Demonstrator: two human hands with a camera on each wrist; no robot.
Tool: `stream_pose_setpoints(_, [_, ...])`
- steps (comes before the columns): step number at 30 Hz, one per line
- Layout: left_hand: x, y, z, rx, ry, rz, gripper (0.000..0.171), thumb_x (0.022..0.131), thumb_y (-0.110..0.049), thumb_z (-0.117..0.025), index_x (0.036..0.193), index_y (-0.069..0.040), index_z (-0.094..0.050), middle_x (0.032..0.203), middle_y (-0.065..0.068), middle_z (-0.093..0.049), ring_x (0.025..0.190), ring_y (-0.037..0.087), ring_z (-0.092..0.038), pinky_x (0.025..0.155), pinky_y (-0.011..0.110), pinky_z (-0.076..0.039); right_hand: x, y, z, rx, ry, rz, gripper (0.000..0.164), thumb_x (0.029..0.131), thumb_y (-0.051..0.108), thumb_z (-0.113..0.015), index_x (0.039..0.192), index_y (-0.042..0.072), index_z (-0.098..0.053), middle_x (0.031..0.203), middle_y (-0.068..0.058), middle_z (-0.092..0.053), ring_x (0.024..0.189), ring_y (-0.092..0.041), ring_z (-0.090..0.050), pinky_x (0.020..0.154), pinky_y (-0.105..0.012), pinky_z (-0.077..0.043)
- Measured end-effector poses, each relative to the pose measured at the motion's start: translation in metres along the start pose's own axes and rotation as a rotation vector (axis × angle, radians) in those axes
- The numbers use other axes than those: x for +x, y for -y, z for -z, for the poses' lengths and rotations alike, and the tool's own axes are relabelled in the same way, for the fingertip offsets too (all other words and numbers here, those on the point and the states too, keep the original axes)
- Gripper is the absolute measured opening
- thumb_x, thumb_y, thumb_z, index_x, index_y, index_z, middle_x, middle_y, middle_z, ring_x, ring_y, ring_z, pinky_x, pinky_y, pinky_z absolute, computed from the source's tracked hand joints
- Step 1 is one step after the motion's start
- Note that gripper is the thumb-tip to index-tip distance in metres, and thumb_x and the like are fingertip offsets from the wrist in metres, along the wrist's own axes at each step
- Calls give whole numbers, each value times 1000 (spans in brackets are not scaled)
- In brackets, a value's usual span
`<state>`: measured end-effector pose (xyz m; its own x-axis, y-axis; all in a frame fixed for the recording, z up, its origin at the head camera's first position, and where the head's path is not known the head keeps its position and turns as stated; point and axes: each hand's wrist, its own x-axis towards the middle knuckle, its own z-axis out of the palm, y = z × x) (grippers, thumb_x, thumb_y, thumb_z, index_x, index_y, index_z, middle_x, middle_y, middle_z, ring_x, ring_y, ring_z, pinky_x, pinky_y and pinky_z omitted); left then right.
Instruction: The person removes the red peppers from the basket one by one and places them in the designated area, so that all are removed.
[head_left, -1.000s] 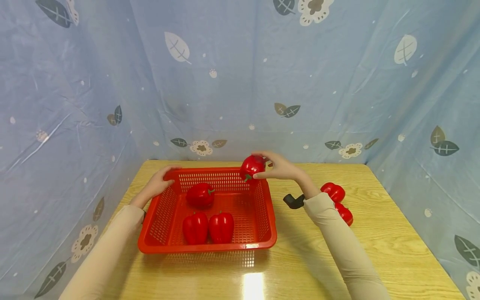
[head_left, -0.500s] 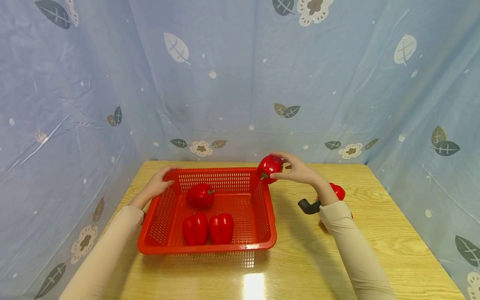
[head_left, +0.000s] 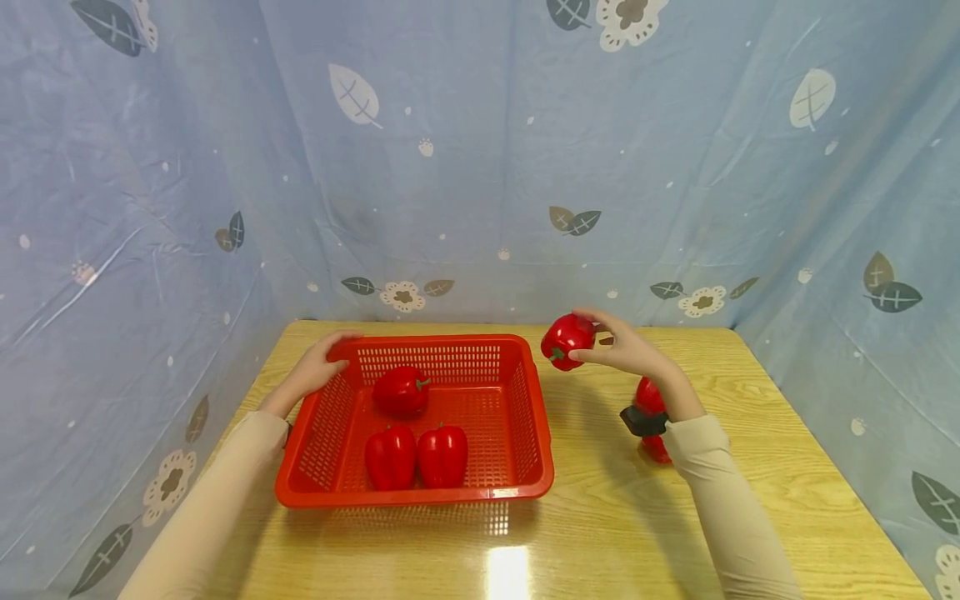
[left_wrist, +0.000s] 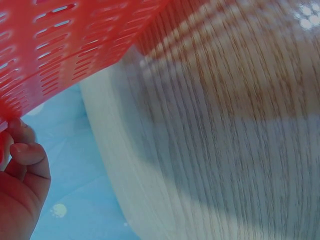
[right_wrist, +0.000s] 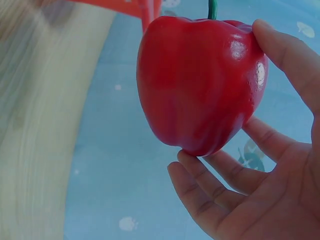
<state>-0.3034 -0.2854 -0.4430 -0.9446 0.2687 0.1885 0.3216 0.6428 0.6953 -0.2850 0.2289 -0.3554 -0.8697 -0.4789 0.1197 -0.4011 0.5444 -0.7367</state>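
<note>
My right hand [head_left: 626,348] holds a red bell pepper [head_left: 567,340] between thumb and fingertips, above the table to the right of the basket. In the right wrist view the pepper [right_wrist: 200,85] has its green stem up, with the thumb near the stem end and fingertips at the other. My left hand [head_left: 315,367] grips the back left corner of a red plastic basket [head_left: 412,497], and its curled fingers [left_wrist: 30,154] show at the rim in the left wrist view. Inside the basket lie a bell pepper [head_left: 401,390] at the back and two [head_left: 390,457] near the front.
Two more red bell peppers [head_left: 651,396] rest on the wooden table [head_left: 600,533] at right, partly hidden by my right wrist and its black strap mount [head_left: 643,422]. A blue patterned curtain [head_left: 450,167] stands behind the table and along both sides.
My right hand has carried the bell pepper rightward, from over the basket's back right corner to beyond its right rim. The left hand, the basket and the peppers in it have stayed put.
</note>
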Motion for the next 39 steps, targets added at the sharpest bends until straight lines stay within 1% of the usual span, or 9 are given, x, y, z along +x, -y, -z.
stream_pose_setpoints(4, [0,1,0,-3,-5,-7,50,85,8,-52,133,-2,-46,138,23,-41,128,42,-34,103,59,-27,-3,-20,2,-27,-18,-10,72,82,22,-71,141,4,-35,137,-18,-42,117,-38,-45,97,-57,-39])
stream_pose_setpoints(10, [0,1,1,-3,-1,-4,50,85,8,-52,134,-3,-45,138,23,-42,128,42,-35,103,59,-27,-13,-30,4,-48,-27,-19,73,81,29,-72,140,5,-36,135,-17,-44,114,-38,-47,95,-57,-40])
stream_pose_setpoints(18, [0,0,2,2,6,-5,50,86,7,-51,134,-2,-45,137,22,-42,125,42,-38,101,59,-30,-22,-43,2,-95,-36,-44,72,81,28,-72,138,2,-38,132,-18,-46,113,-37,-48,93,-56,-42])
stream_pose_setpoints(27, [0,-2,2,3,-1,0,50,85,8,-52,134,-2,-45,137,22,-43,125,42,-38,102,59,-30,-32,-58,-3,-114,-26,-86,73,81,31,-71,138,1,-38,132,-21,-46,112,-38,-48,92,-55,-43])
stream_pose_setpoints(33, [1,1,0,14,-14,-12,51,83,9,-52,133,-2,-46,135,23,-44,124,42,-39,101,58,-30,-38,-66,-7,-135,-16,-95,72,82,31,-70,138,1,-38,133,-22,-44,114,-40,-46,92,-57,-42])
stream_pose_setpoints(39, [1,2,0,0,-20,-7,51,84,10,-52,132,-4,-47,136,21,-44,126,41,-37,103,57,-29,-42,-77,-12,-167,-17,-95,73,81,32,-70,137,-1,-38,133,-22,-44,113,-39,-45,91,-57,-43])
